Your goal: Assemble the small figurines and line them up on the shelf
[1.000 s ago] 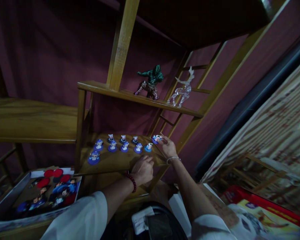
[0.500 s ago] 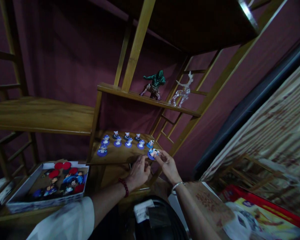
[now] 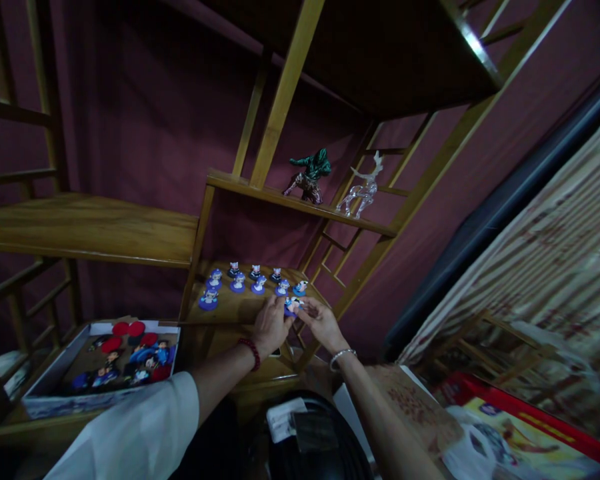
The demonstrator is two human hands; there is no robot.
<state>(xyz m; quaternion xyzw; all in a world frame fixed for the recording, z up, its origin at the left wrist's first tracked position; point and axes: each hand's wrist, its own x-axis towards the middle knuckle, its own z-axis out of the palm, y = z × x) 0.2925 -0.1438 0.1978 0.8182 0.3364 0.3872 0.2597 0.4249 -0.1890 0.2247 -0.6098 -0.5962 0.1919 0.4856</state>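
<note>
White-walled cardboard box (image 3: 55, 405) holds loose small figurines (image 3: 150, 361), probably for easy reach; upright purple-based figurines (image 3: 237, 283) stand in rows on the brown wooden shelf (image 3: 240, 309). The left hand (image 3: 271, 329) curls close against a blue-and-white figurine with purple base (image 3: 292, 305) at the shelf's front edge; whether it grips, I cannot tell. Tipped roughly sideways along its long axis, base leftward, that figurine is pinched by the right hand (image 3: 325, 325), likely keeping the base free.

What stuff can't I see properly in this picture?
All in the head view:
- Held figurine: partly covered by the right hand; its details are too small.
- Left hand: too small to tell whether it touches that figurine.
- Toys in the box: overlapping and dark, so uncountable.
- White label: writing too small.
- Wooden rack: cut off by the top edge.
</note>
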